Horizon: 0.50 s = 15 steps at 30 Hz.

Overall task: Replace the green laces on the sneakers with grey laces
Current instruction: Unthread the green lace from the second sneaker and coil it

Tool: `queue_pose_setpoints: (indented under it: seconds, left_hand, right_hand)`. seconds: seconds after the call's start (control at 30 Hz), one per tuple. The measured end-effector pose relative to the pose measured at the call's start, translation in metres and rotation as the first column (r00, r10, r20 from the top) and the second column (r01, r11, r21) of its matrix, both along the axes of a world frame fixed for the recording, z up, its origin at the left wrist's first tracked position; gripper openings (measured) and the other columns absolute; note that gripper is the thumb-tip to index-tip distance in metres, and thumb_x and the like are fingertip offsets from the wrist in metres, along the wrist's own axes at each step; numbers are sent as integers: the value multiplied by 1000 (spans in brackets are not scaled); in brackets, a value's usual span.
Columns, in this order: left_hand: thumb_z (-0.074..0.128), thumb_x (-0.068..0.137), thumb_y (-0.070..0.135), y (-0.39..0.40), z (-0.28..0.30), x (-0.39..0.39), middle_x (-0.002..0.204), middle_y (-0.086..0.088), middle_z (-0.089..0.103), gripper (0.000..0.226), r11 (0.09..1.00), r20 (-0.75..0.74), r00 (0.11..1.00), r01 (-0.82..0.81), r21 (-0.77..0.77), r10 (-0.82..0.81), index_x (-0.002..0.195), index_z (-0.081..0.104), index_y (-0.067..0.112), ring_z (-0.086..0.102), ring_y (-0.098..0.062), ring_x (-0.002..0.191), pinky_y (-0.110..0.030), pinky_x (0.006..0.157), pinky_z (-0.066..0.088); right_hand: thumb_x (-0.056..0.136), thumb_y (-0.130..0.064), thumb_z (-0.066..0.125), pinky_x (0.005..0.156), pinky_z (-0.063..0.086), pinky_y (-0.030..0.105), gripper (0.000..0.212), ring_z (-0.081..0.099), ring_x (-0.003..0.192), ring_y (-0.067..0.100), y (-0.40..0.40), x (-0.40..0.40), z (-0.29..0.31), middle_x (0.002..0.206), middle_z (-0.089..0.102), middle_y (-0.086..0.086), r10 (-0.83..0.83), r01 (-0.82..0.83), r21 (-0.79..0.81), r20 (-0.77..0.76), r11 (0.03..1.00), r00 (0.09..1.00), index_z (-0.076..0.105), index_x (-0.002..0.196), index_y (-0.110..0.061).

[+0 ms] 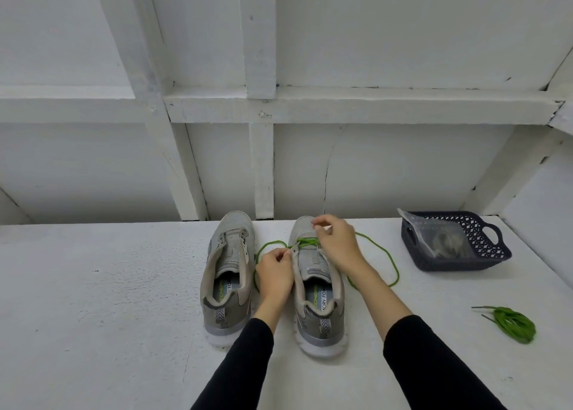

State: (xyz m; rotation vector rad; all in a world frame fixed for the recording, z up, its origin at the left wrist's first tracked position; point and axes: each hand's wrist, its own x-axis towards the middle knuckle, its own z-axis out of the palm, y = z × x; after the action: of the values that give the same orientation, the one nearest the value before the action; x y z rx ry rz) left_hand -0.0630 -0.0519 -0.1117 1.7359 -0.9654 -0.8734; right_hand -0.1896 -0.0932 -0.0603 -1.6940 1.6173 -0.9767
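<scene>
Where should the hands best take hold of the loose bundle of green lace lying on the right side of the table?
Pinch the green lace bundle across its thick coiled middle, coming from above. It lies flat on the table with free space all round; its two thin dark-tipped ends trail left, so a grip there would probably let the coil unravel.

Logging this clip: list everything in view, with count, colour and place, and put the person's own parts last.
left sneaker: 1, grey, on the white table, no lace in it
right sneaker: 1, grey, beside it, only its front eyelets laced
green lace: 1, threaded in the right sneaker, ends trailing on both sides
bundled green lace: 1, on the table at right
basket: 1, dark blue, back right
plastic bag: 1, clear, in the basket, greyish contents hard to make out
table: 1, white, against a white wall
left hand: pinches at the right sneaker's left eyelet edge
right hand: over the toe end, fingers pinched
sleeves: 2, black
</scene>
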Motion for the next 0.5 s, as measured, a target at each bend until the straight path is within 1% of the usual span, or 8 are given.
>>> queue_pose_setpoints:
  seconds: [0.07, 0.13, 0.2, 0.3, 0.37, 0.4, 0.47, 0.5]
  left_hand:
    - [57, 96, 18, 1, 1, -1, 82, -4, 71, 19, 1000, 6, 1000, 7, -3, -7, 93, 74, 11, 59, -14, 76, -22, 68, 39]
    - [57, 96, 18, 1, 2, -1, 83, -5, 71, 19, 1000, 7, 1000, 18, -5, -18, 93, 74, 10, 60, -14, 76, -23, 68, 39]
    - [56, 96, 18, 1, 2, -1, 84, -5, 71, 20, 1000, 8, 1000, 23, -4, -23, 93, 74, 10, 60, -14, 77, -22, 67, 40]
    - [57, 96, 18, 1, 0, -2, 84, -5, 72, 20, 1000, -4, 1000, 28, -6, -28, 93, 75, 9, 63, -17, 79, -22, 68, 41]
    - [57, 95, 18, 1, 0, -2, 84, -5, 72, 20, 1000, -12, 999, 31, -2, -31, 94, 75, 9, 64, -18, 81, -23, 69, 42]
    - [57, 95, 18, 1, 0, -2, 85, -6, 72, 20, 1000, -11, 999, 30, 0, -30, 94, 75, 9, 64, -18, 82, -23, 69, 42]
    - [57, 95, 17, 0, 1, -2, 86, -7, 72, 20, 1000, -7, 1000, 23, -3, -23, 95, 75, 8, 64, -18, 82, -22, 69, 41]
    - [56, 96, 17, 0, 1, -2, 87, -7, 72, 21, 1000, -12, 1000, 21, -5, -21, 95, 75, 8, 64, -18, 82, -21, 68, 41]
  right_hand:
    - [95, -8, 53, 78, 43, 12, 22, 61, 92, 13, -3, 6, -8, 103, 68, 3, 130, -117, 91, -152, 989, 980, 68, 109, -9]
    - [94, -6, 52, 89, 45, 24, 22, 61, 103, 21, -2, 10, -14, 109, 68, 8, 177, -145, 155, -218, 977, 960, 68, 109, -7]
    - [93, -6, 51, 87, 48, 33, 18, 60, 101, 27, -2, 13, -16, 105, 66, 13, 181, -137, 168, -286, 976, 941, 67, 102, -4]
    - [93, -7, 50, 77, 48, 39, 17, 59, 92, 34, -1, 15, -17, 96, 65, 19, 176, -118, 178, -359, 977, 917, 63, 92, 4]
    - [93, -6, 51, 71, 46, 39, 19, 57, 82, 33, 0, 16, -17, 86, 63, 18, 164, -109, 185, -315, 977, 935, 62, 89, 10]
    - [93, -6, 53, 68, 42, 37, 18, 55, 78, 27, 1, 15, -16, 82, 61, 12, 150, -100, 193, -267, 976, 952, 63, 85, 7]
    - [92, -9, 58, 68, 37, 26, 12, 53, 78, 16, 0, 12, -15, 79, 59, 0, 89, -66, 221, -97, 973, 991, 65, 83, -6]
    - [92, -9, 59, 71, 39, 24, 11, 55, 79, 13, 0, 10, -14, 78, 60, -3, 37, -48, 246, 48, 968, 998, 66, 83, -9]
